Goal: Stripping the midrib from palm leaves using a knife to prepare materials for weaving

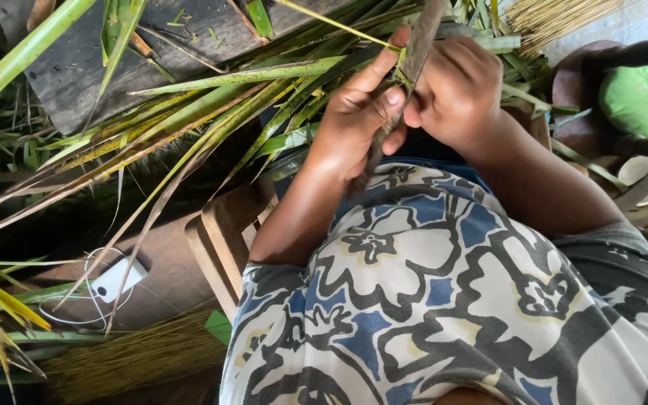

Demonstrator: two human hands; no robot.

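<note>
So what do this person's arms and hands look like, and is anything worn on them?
Both arms are bare up to short sleeves of a loose top printed with white and blue flowers outlined in black. The left hand and right hand show no gloves, rings or watch; the fingernails are short and unpainted.

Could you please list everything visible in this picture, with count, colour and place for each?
palm leaf strips: many, green and yellow, fanned across upper left
knife: one, dark, held at top centre
dark board: one, grey, upper left
white charger with cable: one, lower left
bundles of thin ribs: two, tan, bottom left and top right
green cushion: one, right edge
left hand: grips a leaf
right hand: grips the knife
</note>
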